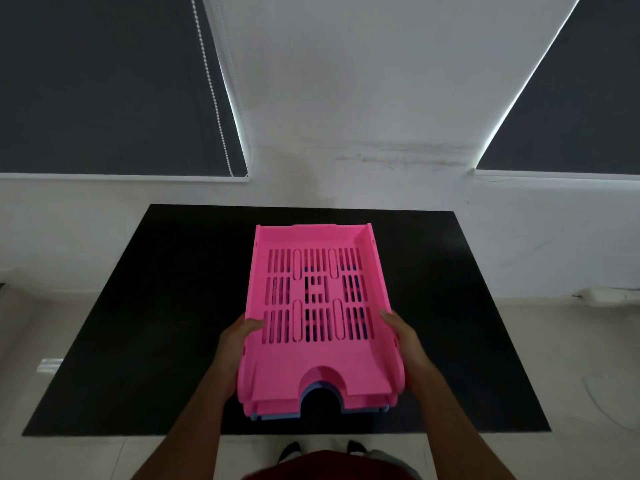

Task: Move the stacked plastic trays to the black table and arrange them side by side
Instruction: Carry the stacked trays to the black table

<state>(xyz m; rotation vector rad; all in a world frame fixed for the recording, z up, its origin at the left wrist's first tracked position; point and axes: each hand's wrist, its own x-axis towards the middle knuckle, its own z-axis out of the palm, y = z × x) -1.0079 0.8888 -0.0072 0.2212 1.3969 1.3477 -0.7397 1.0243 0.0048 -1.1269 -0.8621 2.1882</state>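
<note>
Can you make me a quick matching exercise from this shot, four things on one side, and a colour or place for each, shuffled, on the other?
1. top tray
2. bottom tray
3. table
4. left hand

A. black
B. blue
C. gripping the stack's left side
D. pink

Pairs: 1-D, 2-B, 3-A, 4-C

A black table (145,306) stands on a pale tiled floor (571,375)
</note>
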